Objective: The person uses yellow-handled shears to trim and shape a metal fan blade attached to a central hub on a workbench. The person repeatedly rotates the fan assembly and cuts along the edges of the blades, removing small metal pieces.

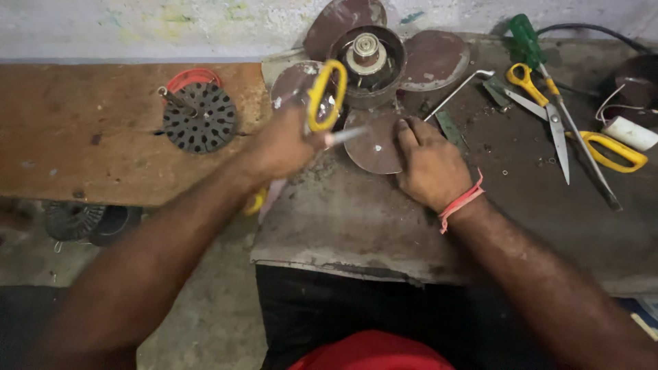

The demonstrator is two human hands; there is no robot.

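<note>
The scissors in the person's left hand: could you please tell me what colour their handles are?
Yellow, on the metal-bladed scissors in the left hand; head view.

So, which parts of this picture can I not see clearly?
- Head view: the scissors in the left hand are motion-blurred; the blades cannot be judged, and the hand hides part of the grip.
- The right hand covers part of the near fan blade.
- The dark round parts below the wooden board are shadowed and half hidden by it.
</note>
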